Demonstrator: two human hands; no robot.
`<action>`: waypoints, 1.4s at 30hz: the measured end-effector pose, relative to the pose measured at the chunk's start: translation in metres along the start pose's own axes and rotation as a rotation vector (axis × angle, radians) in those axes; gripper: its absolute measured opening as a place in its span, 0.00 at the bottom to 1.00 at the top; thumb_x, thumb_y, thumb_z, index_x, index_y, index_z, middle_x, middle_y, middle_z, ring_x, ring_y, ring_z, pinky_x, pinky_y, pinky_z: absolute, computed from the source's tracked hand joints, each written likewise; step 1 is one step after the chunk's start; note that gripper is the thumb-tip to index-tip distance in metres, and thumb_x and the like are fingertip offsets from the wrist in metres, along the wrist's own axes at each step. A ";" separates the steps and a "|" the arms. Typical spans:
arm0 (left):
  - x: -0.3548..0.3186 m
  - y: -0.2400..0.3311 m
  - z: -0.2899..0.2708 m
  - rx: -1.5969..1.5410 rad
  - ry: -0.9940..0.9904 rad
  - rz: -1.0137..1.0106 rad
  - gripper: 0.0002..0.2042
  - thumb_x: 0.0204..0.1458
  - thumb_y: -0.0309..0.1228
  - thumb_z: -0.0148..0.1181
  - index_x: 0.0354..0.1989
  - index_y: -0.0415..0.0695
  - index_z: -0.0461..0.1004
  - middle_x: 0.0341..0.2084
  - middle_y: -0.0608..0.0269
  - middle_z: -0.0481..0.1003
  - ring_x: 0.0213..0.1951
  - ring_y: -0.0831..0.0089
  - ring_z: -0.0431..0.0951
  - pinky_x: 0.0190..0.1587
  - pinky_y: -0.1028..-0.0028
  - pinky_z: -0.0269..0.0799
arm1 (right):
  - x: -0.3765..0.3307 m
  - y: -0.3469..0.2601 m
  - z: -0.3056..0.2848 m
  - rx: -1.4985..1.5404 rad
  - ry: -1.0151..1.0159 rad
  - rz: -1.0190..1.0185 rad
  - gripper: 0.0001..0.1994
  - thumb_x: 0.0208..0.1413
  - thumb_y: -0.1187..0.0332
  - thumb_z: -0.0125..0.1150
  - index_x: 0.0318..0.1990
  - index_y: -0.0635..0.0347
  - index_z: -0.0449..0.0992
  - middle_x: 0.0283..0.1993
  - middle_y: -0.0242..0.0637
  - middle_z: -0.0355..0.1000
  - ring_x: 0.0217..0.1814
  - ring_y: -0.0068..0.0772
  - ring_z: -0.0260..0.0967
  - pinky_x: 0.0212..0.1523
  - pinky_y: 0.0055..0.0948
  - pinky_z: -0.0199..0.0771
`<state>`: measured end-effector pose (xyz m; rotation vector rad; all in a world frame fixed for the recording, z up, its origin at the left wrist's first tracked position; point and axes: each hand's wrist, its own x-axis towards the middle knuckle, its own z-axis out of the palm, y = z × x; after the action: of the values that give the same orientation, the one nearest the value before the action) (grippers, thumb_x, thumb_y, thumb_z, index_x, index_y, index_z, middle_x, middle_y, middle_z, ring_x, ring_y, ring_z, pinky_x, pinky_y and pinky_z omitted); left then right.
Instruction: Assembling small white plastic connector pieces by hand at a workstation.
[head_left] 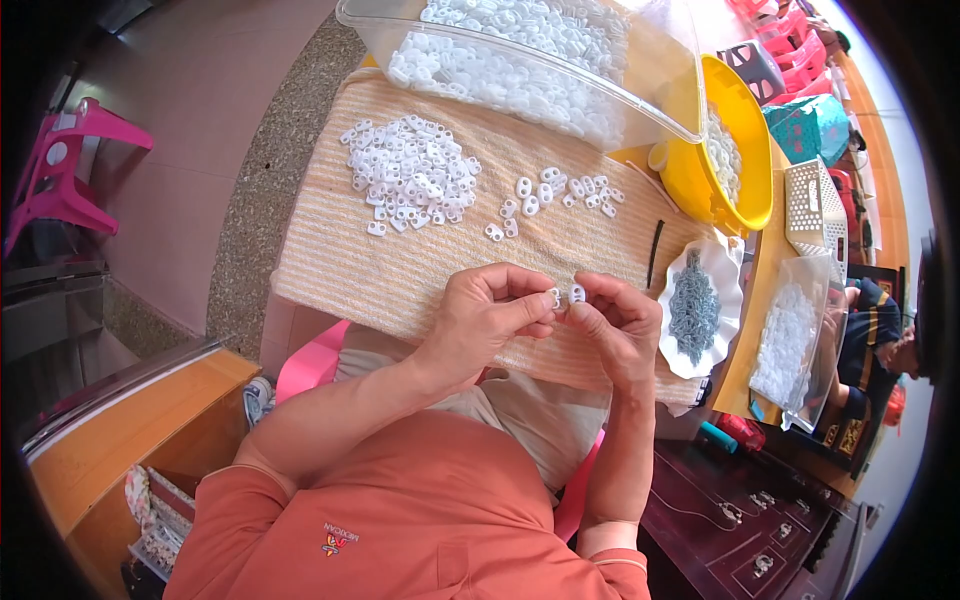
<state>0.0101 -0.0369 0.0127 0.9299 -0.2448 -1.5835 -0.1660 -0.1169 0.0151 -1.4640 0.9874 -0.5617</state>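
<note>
My left hand (485, 312) pinches a small white plastic piece (555, 297) between thumb and forefinger. My right hand (620, 322) holds a second small white plastic piece (577, 293) right beside it, the two pieces almost touching. Both hands hover over the near edge of a striped yellow cloth (340, 265). On the cloth, a heap of white plastic pieces (410, 175) lies at the far left, and a looser scatter of the same pieces (555, 195) lies beyond my hands.
A clear bin (660, 85) of white pieces sits at the cloth's far edge. A yellow bowl (745, 130) and a white scalloped dish (725, 275) of grey parts are on the right, with a clear bag (790, 340). A pink stool (70, 165) stands left.
</note>
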 end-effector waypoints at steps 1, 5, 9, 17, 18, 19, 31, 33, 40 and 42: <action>0.000 0.000 0.000 -0.001 -0.001 0.001 0.07 0.53 0.23 0.59 0.40 0.37 0.74 0.29 0.62 0.77 0.31 0.79 0.77 0.36 0.78 0.78 | 0.000 0.000 0.000 -0.005 -0.004 -0.005 0.15 0.52 0.79 0.62 0.47 0.73 0.72 0.39 0.41 0.75 0.40 0.30 0.75 0.44 0.28 0.77; 0.001 -0.001 -0.001 0.002 0.001 0.001 0.07 0.53 0.23 0.59 0.40 0.37 0.74 0.29 0.62 0.77 0.31 0.79 0.77 0.36 0.78 0.78 | 0.000 0.001 -0.001 -0.027 -0.009 -0.002 0.14 0.52 0.80 0.62 0.47 0.73 0.72 0.39 0.41 0.75 0.40 0.30 0.75 0.44 0.28 0.77; 0.000 0.001 0.000 0.000 0.003 -0.001 0.07 0.53 0.24 0.59 0.39 0.37 0.74 0.29 0.62 0.77 0.31 0.79 0.77 0.36 0.78 0.78 | 0.000 -0.001 0.001 0.046 -0.013 0.010 0.14 0.52 0.79 0.62 0.47 0.73 0.72 0.39 0.41 0.75 0.40 0.30 0.75 0.44 0.28 0.77; -0.001 0.001 0.000 0.014 0.009 -0.010 0.07 0.53 0.24 0.60 0.39 0.37 0.74 0.29 0.62 0.77 0.30 0.79 0.77 0.36 0.78 0.78 | 0.000 0.002 0.001 0.118 -0.013 0.020 0.14 0.52 0.80 0.62 0.47 0.73 0.72 0.39 0.42 0.76 0.39 0.30 0.75 0.43 0.27 0.77; -0.001 0.000 -0.001 0.014 0.006 -0.012 0.07 0.53 0.24 0.60 0.39 0.37 0.74 0.29 0.63 0.77 0.31 0.79 0.77 0.36 0.78 0.78 | 0.000 0.003 0.001 0.093 -0.022 0.003 0.14 0.52 0.80 0.61 0.47 0.73 0.72 0.39 0.42 0.76 0.39 0.31 0.75 0.43 0.27 0.76; 0.000 0.000 -0.001 0.014 0.004 -0.014 0.07 0.53 0.24 0.60 0.39 0.38 0.74 0.29 0.63 0.77 0.31 0.79 0.77 0.36 0.78 0.78 | 0.000 0.003 0.000 0.067 -0.031 -0.014 0.14 0.52 0.80 0.61 0.47 0.73 0.72 0.40 0.42 0.76 0.39 0.31 0.75 0.43 0.27 0.76; 0.001 -0.002 -0.003 0.022 -0.008 -0.028 0.07 0.53 0.23 0.59 0.40 0.38 0.74 0.32 0.62 0.77 0.33 0.78 0.78 0.37 0.77 0.78 | 0.000 -0.003 0.005 0.074 -0.069 0.021 0.15 0.51 0.81 0.62 0.47 0.72 0.73 0.42 0.40 0.75 0.43 0.27 0.73 0.44 0.23 0.74; 0.000 -0.002 -0.002 0.018 -0.008 -0.033 0.07 0.53 0.23 0.60 0.40 0.38 0.74 0.32 0.62 0.77 0.33 0.78 0.78 0.37 0.77 0.78 | 0.000 0.001 0.004 0.055 -0.073 0.020 0.15 0.51 0.81 0.62 0.47 0.72 0.73 0.42 0.40 0.75 0.42 0.27 0.73 0.44 0.23 0.74; 0.000 -0.001 -0.003 -0.028 -0.020 -0.044 0.08 0.52 0.23 0.61 0.40 0.38 0.74 0.32 0.63 0.77 0.32 0.78 0.78 0.36 0.78 0.78 | -0.001 0.001 0.007 0.207 -0.064 0.027 0.15 0.50 0.81 0.63 0.47 0.72 0.74 0.42 0.40 0.75 0.43 0.27 0.74 0.45 0.23 0.74; -0.001 0.000 -0.002 -0.046 -0.024 -0.063 0.08 0.52 0.23 0.61 0.40 0.39 0.74 0.32 0.63 0.77 0.32 0.78 0.78 0.36 0.78 0.78 | -0.002 0.000 0.008 0.243 -0.066 0.017 0.15 0.50 0.80 0.63 0.47 0.72 0.74 0.42 0.40 0.75 0.42 0.27 0.74 0.45 0.23 0.74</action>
<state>0.0113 -0.0356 0.0115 0.8906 -0.1966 -1.6521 -0.1608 -0.1114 0.0141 -1.2489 0.8481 -0.5957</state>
